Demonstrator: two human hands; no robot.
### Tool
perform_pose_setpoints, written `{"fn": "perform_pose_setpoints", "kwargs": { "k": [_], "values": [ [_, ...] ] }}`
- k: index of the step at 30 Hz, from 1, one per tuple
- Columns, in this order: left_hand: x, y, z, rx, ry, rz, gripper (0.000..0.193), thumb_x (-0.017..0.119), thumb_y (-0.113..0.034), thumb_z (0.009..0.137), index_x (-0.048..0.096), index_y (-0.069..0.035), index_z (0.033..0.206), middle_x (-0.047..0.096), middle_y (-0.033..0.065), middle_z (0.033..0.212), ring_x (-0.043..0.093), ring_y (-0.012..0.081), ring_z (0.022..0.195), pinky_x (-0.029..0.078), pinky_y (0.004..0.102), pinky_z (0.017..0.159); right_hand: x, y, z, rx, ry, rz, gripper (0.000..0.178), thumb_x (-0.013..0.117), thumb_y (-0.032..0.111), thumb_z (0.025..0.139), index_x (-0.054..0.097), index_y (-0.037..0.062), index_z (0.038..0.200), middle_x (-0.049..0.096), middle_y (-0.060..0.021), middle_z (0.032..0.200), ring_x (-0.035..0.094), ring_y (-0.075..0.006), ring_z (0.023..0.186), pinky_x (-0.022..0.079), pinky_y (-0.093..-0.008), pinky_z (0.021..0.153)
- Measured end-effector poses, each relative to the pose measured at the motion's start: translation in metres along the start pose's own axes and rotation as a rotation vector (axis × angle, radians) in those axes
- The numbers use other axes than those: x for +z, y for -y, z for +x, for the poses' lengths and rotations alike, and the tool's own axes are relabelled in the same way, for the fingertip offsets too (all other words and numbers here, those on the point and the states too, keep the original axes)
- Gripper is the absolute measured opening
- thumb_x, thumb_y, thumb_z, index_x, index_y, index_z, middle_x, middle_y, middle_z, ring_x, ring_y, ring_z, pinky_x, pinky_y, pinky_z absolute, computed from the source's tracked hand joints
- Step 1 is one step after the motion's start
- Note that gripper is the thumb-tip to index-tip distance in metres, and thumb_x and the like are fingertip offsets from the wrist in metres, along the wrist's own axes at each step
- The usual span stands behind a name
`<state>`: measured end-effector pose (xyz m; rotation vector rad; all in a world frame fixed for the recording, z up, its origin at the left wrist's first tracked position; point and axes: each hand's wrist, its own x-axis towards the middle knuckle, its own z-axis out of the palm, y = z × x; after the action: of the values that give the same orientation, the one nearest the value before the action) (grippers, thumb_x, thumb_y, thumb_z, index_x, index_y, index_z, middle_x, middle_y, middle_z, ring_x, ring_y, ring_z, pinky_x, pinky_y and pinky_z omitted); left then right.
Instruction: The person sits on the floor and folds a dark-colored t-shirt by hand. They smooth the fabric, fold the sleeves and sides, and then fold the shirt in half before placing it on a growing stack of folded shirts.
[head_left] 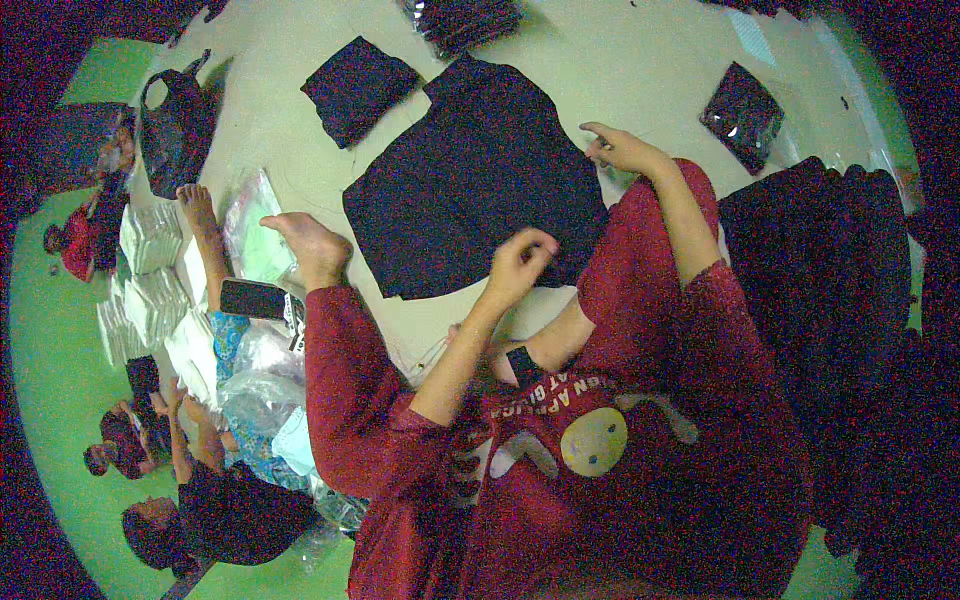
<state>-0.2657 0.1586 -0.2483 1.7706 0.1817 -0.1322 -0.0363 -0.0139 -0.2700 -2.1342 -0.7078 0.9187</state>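
A black cloth garment (470, 170) lies spread and partly folded on the pale surface in front of me. Over its near right part is my left hand (522, 262), the fingers curled in; whether they pinch anything is hidden. At the garment's right edge, my right hand (622, 150) has its index finger stretched out and the others loosely bent, with nothing visible in them. Just beyond the garment on the left lies a folded black cloth piece (358, 90).
Clear-wrapped dark packs (742, 117) lie far right and at the top. Dark garments (820, 270) are heaped on my right. To the left are a black bag (172, 130), a phone (252, 298), clear plastic bags (262, 365), white stacks (155, 265) and a seated person (240, 515).
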Motion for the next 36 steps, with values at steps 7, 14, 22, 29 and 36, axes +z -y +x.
{"fn": "perform_pose_setpoints", "kwargs": {
  "k": [7,14,22,29,36],
  "values": [
    [0.029,0.002,-0.014,0.037,-0.174,0.7,0.051,0.068,-0.037,0.066,0.053,0.002,0.094,0.056,0.0194,0.086,0.055,0.0342,0.084,0.045,0.0413,0.07,0.001,0.006,-0.001,0.001,-0.007,0.015,0.045,0.05,0.011,0.085,0.035,0.0076,0.127,0.062,-0.0107,0.089,0.057,-0.0169,0.075,0.046,-0.0303,0.07],
    [0.044,0.005,-0.04,0.309,0.083,0.927,0.036,0.06,-0.021,0.069,0.052,-0.001,0.098,0.052,0.0161,0.099,0.048,0.0306,0.097,0.035,0.0448,0.088,-0.001,0.038,-0.03,-0.161,-0.073,0.057,0.05,0.049,0.006,0.083,0.032,0.0095,0.13,0.06,-0.0101,0.098,0.055,-0.0161,0.087,0.043,-0.0298,0.079],
    [0.014,-0.003,-0.01,0.268,-0.12,0.383,0.019,0.057,-0.013,0.078,0.057,-0.002,0.093,0.06,0.011,0.086,0.059,0.0263,0.081,0.045,0.0354,0.077,0.062,0.088,-0.091,-0.329,0.15,0.124,0.055,0.053,0.012,0.084,0.028,0.0089,0.133,0.05,-0.0111,0.117,0.051,-0.019,0.1,0.042,-0.0304,0.084],
    [0.0,-0.03,-0.003,0.049,-0.096,-0.038,0.039,0.065,-0.03,0.07,0.055,0.0,0.091,0.058,0.0141,0.087,0.057,0.0318,0.081,0.046,0.0403,0.071,0.087,0.089,-0.087,-0.299,0.085,0.06,0.054,0.051,-0.001,0.075,0.037,0.0072,0.126,0.048,-0.0166,0.12,0.047,-0.0308,0.111,0.038,-0.0362,0.093],
    [-0.034,0.014,-0.03,0.414,-0.185,0.831,0.04,0.06,-0.02,0.069,0.05,-0.006,0.106,0.051,0.0118,0.104,0.048,0.0292,0.099,0.037,0.04,0.085,0.077,0.097,-0.088,-0.307,0.086,-0.047,0.045,0.047,-0.008,0.075,0.045,0.0056,0.118,0.05,-0.0132,0.119,0.045,-0.026,0.114,0.033,-0.0334,0.097]
  ]
}}
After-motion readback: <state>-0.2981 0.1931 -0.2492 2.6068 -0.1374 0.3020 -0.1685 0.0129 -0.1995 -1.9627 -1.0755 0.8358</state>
